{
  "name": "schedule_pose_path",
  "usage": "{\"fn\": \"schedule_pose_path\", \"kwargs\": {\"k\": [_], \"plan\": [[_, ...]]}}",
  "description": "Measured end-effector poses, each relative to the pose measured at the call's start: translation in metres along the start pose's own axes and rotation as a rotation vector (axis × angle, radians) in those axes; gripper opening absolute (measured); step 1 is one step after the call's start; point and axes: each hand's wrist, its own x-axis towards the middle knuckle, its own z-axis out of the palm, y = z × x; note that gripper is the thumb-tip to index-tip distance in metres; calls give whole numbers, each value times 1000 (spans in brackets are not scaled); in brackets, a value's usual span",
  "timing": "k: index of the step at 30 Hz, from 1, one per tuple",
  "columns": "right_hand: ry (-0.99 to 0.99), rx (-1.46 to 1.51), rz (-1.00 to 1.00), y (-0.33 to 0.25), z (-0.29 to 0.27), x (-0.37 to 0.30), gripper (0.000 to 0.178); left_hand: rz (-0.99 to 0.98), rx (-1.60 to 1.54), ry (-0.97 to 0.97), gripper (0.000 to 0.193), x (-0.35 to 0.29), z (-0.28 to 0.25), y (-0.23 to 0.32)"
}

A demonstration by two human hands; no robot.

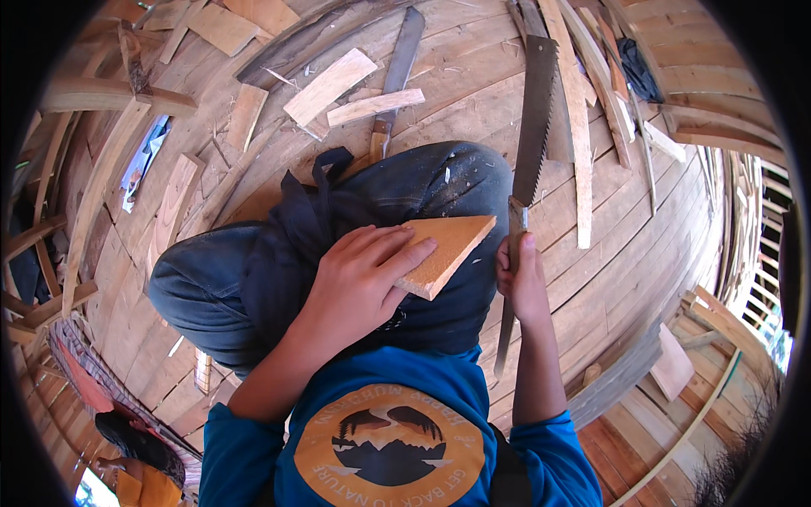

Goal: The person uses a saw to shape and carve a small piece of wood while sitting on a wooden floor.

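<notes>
My left hand (359, 266) is closed on a small slanted wooden board (448, 247), fingers over its top, above my lap. My right hand (524, 279) grips the handle of a handsaw (535, 127). The saw's long dark blade points away from me, its teeth on the right side. Saw and board are apart. A narrow dark strip (504, 342) shows below my right hand; whether it belongs to the saw I cannot tell. My crossed legs (439, 182) in dark trousers lie under both hands, with sawdust on the right knee.
Ahead on the plank floor (465, 93) lies a machete-like blade (404, 51), partly under an offcut (376, 107). Another offcut (331, 86) lies beside it. Long wooden strips (579, 144) lie to the right, timber pieces (110, 169) to the left. A person (148, 456) is at the lower left.
</notes>
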Motion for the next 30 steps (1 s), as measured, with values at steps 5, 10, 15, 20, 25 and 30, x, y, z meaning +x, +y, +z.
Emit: {"fn": "schedule_pose_path", "kwargs": {"k": [5,10,15,20,25,30], "plan": [[-68,-161,-68,1,-10,-20,60,-22,113,-116,52,7,-9,13],[-127,-351,-125,-2,-20,-48,57,-57,96,-81,41,11,2,15],[-86,-530,-109,-1,-29,-51,55,-43,101,-34,41,10,12,15],[28,-603,-68,3,-43,-46,55,7,144,3,37,2,22,13],[-17,-761,-148,-8,-29,-39,60,41,198,10,28,-2,29,11],[6,-769,-97,-11,-35,-39,61,51,173,22,26,-1,29,7]]}}
